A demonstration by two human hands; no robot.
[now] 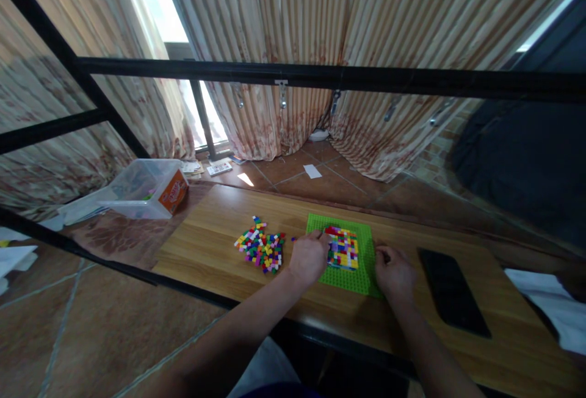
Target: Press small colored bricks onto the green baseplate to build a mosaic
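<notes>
A green studded baseplate (350,285) lies on the wooden table, bearing a block of many-coloured toy bricks (344,248). My left hand (309,257) reaches over the plate's left side, its fingers closed together at the left edge of the bricks. Whatever is between those fingertips is hidden. At the plate's right edge, my right hand (396,273) is curled, with thumb and fingers closed against the rim. Left of my left hand spreads a pile of small loose bricks (260,245) in mixed colours.
A black tablet-like slab (453,291) lies on the table (196,251) at the right. Beyond the left end, a clear plastic box (141,187) with an orange label stands on the floor. A black metal bar (274,72) crosses ahead, before patterned curtains (293,19). White papers (549,306) are at far right.
</notes>
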